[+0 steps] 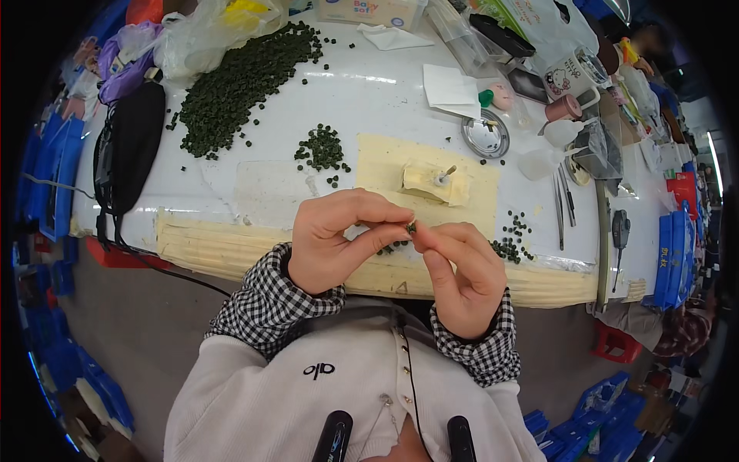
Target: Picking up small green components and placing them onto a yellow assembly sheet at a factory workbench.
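Above the table's near edge, my left hand [339,231] pinches a small dark green piece [411,229] between thumb and forefinger. My right hand [466,269] meets it there, its fingers closed and the fingertips right beside the piece; what lies between them is too small to make out. Just beyond stands a yellow-taped block [435,183] with a short metal pin upright on it. Small dark green pieces lie partly hidden behind my hands, and another loose group [512,237] sits to the right.
A big heap of dark green pieces [239,88] spreads at the far left, with a smaller pile [322,148] nearer. Tweezers [559,212], a round metal dish [486,134] and white paper [450,88] lie to the right. A black pouch [136,150] rests at the left edge.
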